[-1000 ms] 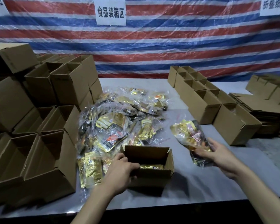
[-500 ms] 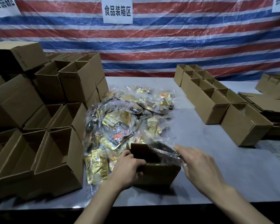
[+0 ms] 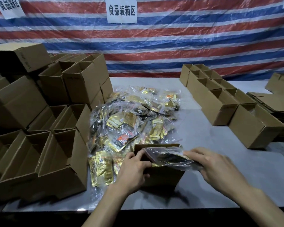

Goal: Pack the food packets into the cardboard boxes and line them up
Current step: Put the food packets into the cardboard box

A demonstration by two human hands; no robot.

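1. The stack of empty boxes (image 3: 61,161) on the far left and the loose pile of food packets (image 3: 129,122) beside it look unchanged (plenty left to pack).
2. The left hand (image 3: 133,169) keeps its place, with its fingers curled over the near-left rim of the open box (image 3: 164,176) to steady it on the table (image 3: 203,136).
3. The clear packet (image 3: 169,157) has moved. A second ago it was held up to the right of the box, and now it lies across the box's mouth, partly inside.
4. The right hand (image 3: 215,166) came in with it, fingers and thumb pinching the packet's right end.
5. One more packet seems nearly in, and this box should later join the row of boxes (image 3: 220,108) at the right.
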